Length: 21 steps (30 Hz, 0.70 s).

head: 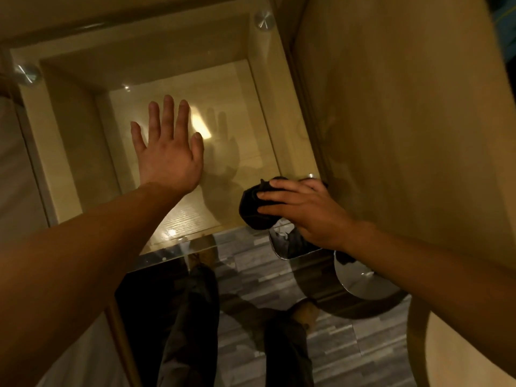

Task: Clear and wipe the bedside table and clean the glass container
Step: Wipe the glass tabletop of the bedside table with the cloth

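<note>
I look straight down on the bedside table's glass top (245, 113), with a wooden box frame beneath it. My left hand (167, 152) lies flat on the middle of the glass, fingers spread, holding nothing. My right hand (301, 210) presses a crumpled black cloth (257, 208) against the glass near the front right corner. Nothing else lies on the glass. No glass container is in view.
Round metal studs (263, 20) (26, 74) fix the glass at the back corners. A wooden panel (405, 121) rises along the right side. A pale bed edge (16, 169) lies to the left. Below are my legs (190, 317), grey plank flooring and a shiny metal base (365, 280).
</note>
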Available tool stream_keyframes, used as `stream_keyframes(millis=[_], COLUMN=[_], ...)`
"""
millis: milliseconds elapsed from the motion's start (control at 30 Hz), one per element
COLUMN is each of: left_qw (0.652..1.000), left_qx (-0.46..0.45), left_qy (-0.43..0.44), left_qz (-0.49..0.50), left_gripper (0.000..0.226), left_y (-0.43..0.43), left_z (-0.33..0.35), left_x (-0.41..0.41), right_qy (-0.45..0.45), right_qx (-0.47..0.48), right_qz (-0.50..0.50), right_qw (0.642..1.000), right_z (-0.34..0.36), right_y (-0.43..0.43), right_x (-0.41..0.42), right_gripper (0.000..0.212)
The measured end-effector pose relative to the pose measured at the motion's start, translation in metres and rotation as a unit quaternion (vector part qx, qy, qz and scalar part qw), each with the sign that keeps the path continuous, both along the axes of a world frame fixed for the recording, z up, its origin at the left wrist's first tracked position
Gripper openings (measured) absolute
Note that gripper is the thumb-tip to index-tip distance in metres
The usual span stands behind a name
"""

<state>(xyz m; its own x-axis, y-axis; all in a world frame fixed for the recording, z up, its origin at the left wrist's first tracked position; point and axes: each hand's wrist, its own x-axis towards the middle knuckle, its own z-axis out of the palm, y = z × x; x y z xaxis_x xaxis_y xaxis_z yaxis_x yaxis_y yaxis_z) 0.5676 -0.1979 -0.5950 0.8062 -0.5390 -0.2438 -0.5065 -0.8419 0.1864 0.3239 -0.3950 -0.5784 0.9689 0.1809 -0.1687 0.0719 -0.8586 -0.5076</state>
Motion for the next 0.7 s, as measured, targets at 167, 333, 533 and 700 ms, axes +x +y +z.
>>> stream_keyframes(millis=[167, 333, 533, 700], left_qw=[0.999, 0.999, 0.998, 0.998], left_qx=[0.034, -0.042, 0.001, -0.007], left_qy=[0.023, 0.003, 0.027, 0.024], left_qz=[-0.010, -0.018, -0.048, -0.054], left_gripper=[0.066, 0.065, 0.065, 0.063], left_y=[-0.001, -0.034, -0.056, -0.056], left_z=[0.009, 0.025, 0.004, 0.002], left_x=[0.003, -0.023, -0.043, -0.043], right_qy=[0.108, 0.322, 0.251, 0.083], right_qx=[0.106, 0.278, 0.399, 0.277], right_qz=[-0.028, -0.081, -0.331, -0.361], right_qw=[0.988, 0.902, 0.818, 0.887], right_z=[0.023, 0.063, 0.095, 0.072], right_y=[0.007, -0.017, -0.085, -0.118], right_x=[-0.017, -0.013, 0.057, 0.172], right_gripper=[0.056, 0.044, 0.036, 0.031])
